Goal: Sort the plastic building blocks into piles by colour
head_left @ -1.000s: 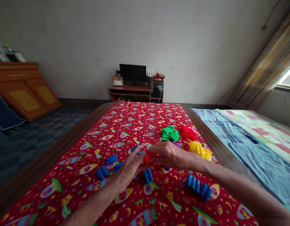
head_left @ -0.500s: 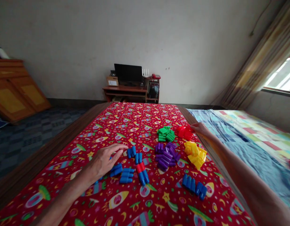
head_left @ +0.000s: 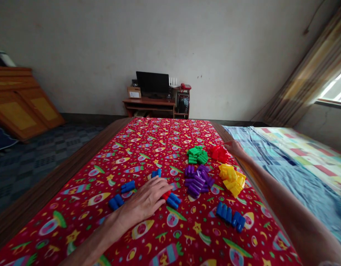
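Note:
My left hand (head_left: 148,195) reaches over the blue building blocks, palm down. Its thumb and forefinger close around the red end of a joined red and blue block piece (head_left: 173,200). A blue block (head_left: 156,173) shows just beyond its knuckles. More blue blocks (head_left: 128,186) and another blue pair (head_left: 116,202) lie left of the wrist; whatever is under the palm is hidden. At the table's right edge, my right hand (head_left: 234,147) is beside the red block pile (head_left: 219,153), fingers stretched out and nothing visible in them.
Piles of green blocks (head_left: 197,155), purple blocks (head_left: 198,181) and yellow blocks (head_left: 232,180) lie on the red patterned tablecloth (head_left: 159,144). Several blue blocks (head_left: 230,217) are at the near right. A bed (head_left: 292,162) adjoins on the right; a desk (head_left: 149,103) stands beyond.
My left hand has moved right and nearer, onto the red and blue piece, which has turned. Some blue blocks have shifted left. My right hand has drawn slightly away from the red pile.

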Available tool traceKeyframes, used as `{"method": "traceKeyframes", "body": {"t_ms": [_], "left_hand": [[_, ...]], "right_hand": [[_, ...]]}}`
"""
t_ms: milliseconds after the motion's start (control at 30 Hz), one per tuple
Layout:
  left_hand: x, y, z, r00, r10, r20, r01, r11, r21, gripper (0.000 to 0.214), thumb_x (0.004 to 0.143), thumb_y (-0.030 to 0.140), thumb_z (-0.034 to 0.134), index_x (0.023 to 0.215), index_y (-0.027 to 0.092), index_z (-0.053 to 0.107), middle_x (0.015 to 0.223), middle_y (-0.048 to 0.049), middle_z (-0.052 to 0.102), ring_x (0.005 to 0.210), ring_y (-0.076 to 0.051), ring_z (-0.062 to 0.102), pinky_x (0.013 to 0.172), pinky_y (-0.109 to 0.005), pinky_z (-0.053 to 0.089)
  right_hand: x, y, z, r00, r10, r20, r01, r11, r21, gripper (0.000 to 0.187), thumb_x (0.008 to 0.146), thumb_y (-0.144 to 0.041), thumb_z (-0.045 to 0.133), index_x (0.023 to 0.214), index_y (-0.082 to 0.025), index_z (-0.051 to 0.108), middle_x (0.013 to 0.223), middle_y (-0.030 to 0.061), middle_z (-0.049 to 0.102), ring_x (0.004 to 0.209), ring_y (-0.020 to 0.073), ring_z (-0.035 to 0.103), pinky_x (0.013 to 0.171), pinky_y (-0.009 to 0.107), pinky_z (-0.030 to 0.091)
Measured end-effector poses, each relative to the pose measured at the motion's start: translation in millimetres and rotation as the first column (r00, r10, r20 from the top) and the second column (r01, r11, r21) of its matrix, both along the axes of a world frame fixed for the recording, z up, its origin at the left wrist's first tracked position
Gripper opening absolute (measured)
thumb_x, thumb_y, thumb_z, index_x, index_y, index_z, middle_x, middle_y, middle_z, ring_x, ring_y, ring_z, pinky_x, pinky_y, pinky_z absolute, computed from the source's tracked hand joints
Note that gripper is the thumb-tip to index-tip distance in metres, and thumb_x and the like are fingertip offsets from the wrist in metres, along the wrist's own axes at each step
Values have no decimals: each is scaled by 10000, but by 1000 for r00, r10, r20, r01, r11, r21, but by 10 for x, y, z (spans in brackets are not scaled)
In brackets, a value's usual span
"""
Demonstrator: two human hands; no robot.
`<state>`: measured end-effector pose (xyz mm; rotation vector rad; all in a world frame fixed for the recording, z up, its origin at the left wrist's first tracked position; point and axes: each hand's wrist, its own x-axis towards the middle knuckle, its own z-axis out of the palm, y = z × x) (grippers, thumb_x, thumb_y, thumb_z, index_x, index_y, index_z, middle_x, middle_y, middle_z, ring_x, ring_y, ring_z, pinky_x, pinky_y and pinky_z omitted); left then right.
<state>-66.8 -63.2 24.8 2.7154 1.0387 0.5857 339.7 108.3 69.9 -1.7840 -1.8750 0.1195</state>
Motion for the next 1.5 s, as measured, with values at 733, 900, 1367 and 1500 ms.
{"method": "traceKeyframes", "body": {"t_ms": [733, 900, 1367, 1500], "left_hand": [[-51, 36, 434, 931, 321, 172, -283, 935, -213, 95, 828, 234, 583, 845, 208, 672, 836, -11, 716, 773, -166, 660, 698, -229, 475], [-15, 33, 463, 923, 331, 196, -253, 906, -339, 122, 790, 259, 579, 836, 206, 679, 780, 1, 714, 703, -155, 653, 640, -217, 473], [169, -121, 454, 882, 339, 327, -159, 868, -470, 330, 859, 395, 503, 1139, 221, 500, 846, -24, 727, 711, -176, 708, 633, -247, 542], [117, -76, 458, 907, 286, 308, -160, 912, -378, 252, 887, 352, 442, 1043, 217, 586, 833, -20, 730, 695, -153, 703, 646, -223, 544]], "right_hand": [[-1763, -1838, -34, 447, 872, 200, -840, 486, -242, 84, 924, -177, 471, 938, -163, 553, 761, 42, 623, 585, 111, 480, 512, 248, 310], [-1803, -1834, -8, 568, 798, 201, -795, 595, -116, 166, 953, -254, 443, 1004, -155, 566, 792, 56, 637, 606, 115, 497, 527, 251, 298], [-1228, -1227, 327, 776, 613, 151, -631, 751, 195, 235, 965, -293, 449, 900, -151, 625, 774, 45, 625, 629, 102, 511, 584, 222, 338], [-508, -678, 325, 878, 383, 288, -435, 889, 144, 272, 922, -312, 479, 831, -137, 666, 733, 69, 642, 649, 134, 532, 622, 234, 368]]}}
